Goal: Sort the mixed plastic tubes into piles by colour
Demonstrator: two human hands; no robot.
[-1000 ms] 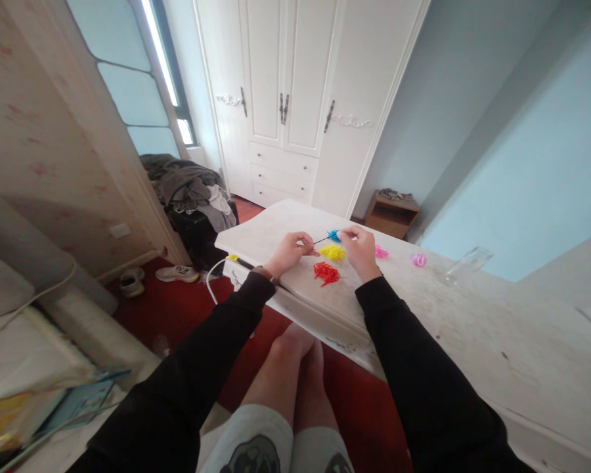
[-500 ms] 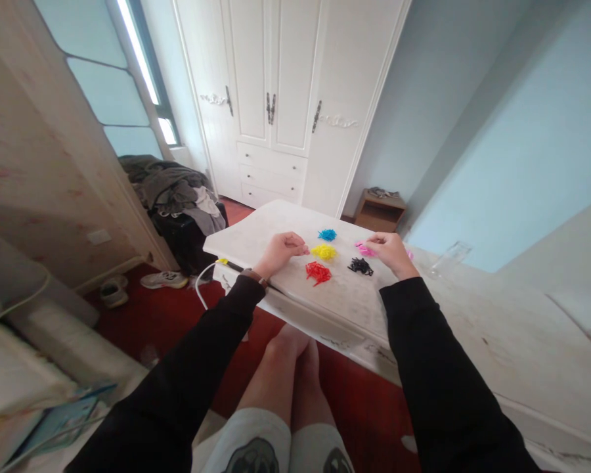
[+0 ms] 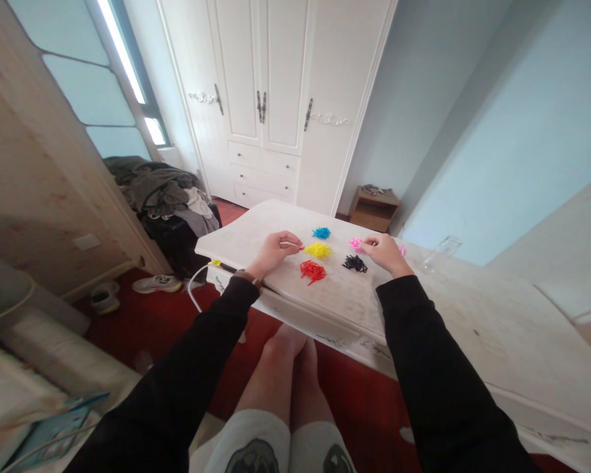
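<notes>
Small piles of thin, short coloured strips lie on the white tabletop (image 3: 339, 299). My left hand (image 3: 277, 251) is closed in a pinch, its fingertips at the left edge of the yellow pile (image 3: 318, 250); whatever is between them is too small to make out. My right hand (image 3: 385, 253) is pinched at the pink pile (image 3: 356, 244), partly covering it, and what it grips is hidden. More pink pieces (image 3: 402, 250) show beyond that hand. The blue pile (image 3: 321, 233) lies behind the yellow one, the red pile (image 3: 312, 271) in front. The black pile (image 3: 355, 263) sits nearest my right hand's near side.
A clear glass (image 3: 446, 249) lies on the table to the right. A white cable (image 3: 193, 289) hangs off the left edge. Beyond stand a white wardrobe (image 3: 263, 59), a small wooden nightstand (image 3: 375, 210) and a heap of clothes (image 3: 160, 190). Shoes (image 3: 156, 284) rest on the red floor.
The view has shifted slightly, so the scene sits a little further left. My left fingers look a bit straighter, still by the yellow pile. My right hand stays at the pink pile.
</notes>
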